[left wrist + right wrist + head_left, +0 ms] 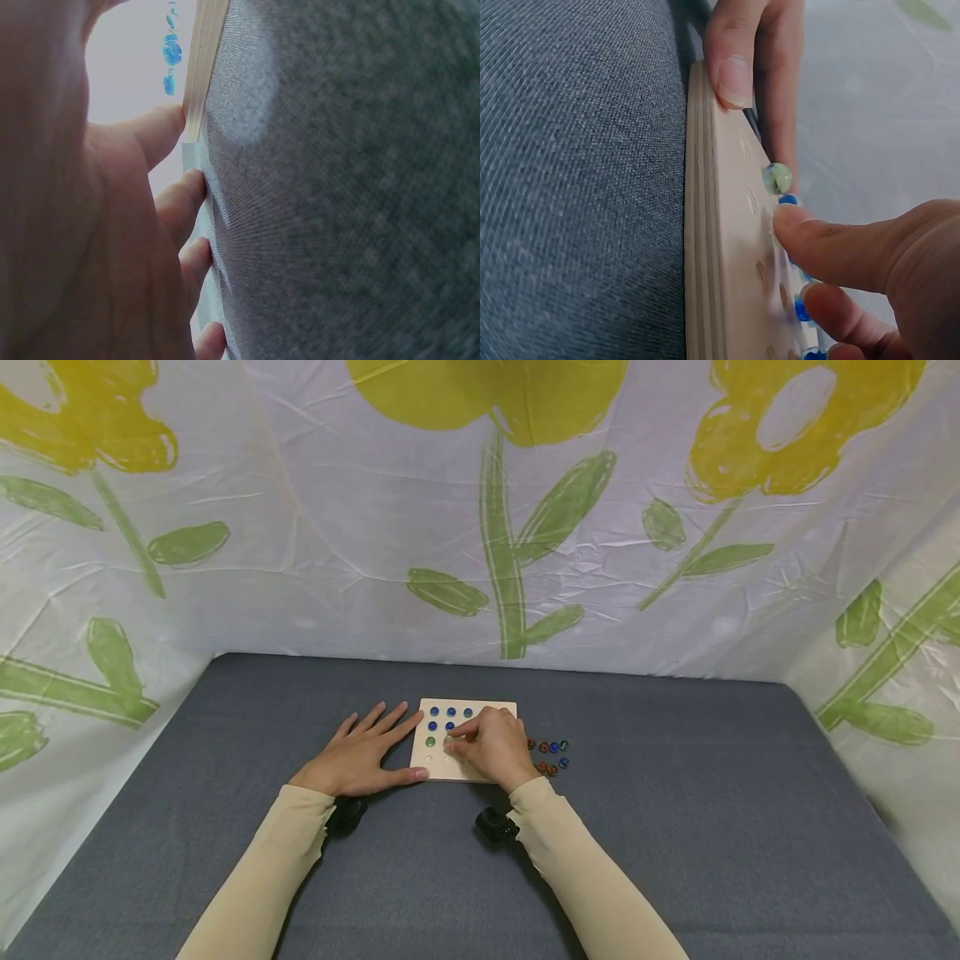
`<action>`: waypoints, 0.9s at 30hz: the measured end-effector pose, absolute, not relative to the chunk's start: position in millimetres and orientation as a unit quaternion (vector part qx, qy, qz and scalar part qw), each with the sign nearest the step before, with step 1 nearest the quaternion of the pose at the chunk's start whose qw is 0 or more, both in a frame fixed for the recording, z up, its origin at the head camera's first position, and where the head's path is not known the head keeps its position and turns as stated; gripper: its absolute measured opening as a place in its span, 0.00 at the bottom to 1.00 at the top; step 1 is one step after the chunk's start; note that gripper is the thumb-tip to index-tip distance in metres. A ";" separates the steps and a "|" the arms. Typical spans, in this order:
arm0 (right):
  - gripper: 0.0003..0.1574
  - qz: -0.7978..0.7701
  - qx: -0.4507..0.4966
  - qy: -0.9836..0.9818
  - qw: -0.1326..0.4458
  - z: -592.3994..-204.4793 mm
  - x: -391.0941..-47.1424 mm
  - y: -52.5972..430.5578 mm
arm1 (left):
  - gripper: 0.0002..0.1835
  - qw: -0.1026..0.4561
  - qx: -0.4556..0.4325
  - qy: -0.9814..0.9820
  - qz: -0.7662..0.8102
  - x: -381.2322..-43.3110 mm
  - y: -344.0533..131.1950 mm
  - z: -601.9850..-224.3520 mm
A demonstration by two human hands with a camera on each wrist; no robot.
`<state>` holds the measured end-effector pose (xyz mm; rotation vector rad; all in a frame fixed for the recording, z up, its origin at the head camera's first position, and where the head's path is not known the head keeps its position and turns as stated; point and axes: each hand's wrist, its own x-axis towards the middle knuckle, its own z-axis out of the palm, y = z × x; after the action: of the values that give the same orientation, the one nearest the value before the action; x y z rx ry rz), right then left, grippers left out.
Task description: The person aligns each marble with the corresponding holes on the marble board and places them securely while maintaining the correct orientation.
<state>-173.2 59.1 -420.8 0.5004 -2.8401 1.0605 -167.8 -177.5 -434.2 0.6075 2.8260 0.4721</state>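
Observation:
A pale wooden board (438, 772) with rows of round hollows lies on the table. Blue marbles (451, 712) fill hollows in its two far rows, and a green marble (781, 178) sits in the third row at the left. My left hand (363, 760) lies with fingers spread, its thumb and index fingertip touching the board's left edge. Over the board, my right hand (497, 747) pinches a small green marble (447, 740) at the third row's second hollow. The fingers mostly cover that marble and the board's right part.
Several loose marbles (553, 747), red, blue and green, lie on the grey tablecloth (675, 827) just right of the board. A white curtain (337, 527) painted with yellow flowers hangs behind the table. Black wrist cameras (495, 825) sit under both wrists.

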 end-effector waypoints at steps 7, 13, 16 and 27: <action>0.09 0.317 0.162 -0.934 0.038 -422.5 -172.1 55.9 | 0.52 0.108 0.206 0.960 0.153 -166.7 -178.4 -433.0; 0.09 0.316 0.164 -0.934 0.040 -422.9 -171.8 55.4 | 0.52 0.109 0.206 0.960 0.155 -166.3 -178.9 -433.8; 0.09 0.318 0.165 -0.933 0.042 -422.3 -172.0 55.5 | 0.52 0.108 0.207 0.960 0.156 -166.7 -178.6 -433.9; 0.09 0.324 0.144 -0.934 0.034 -414.3 -170.2 69.6 | 0.52 0.109 0.206 0.960 0.156 -167.4 -177.7 -431.7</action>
<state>-170.2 69.6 -414.3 0.4416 -2.8735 0.9973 -167.4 -177.7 -431.7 0.6051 2.8226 0.4578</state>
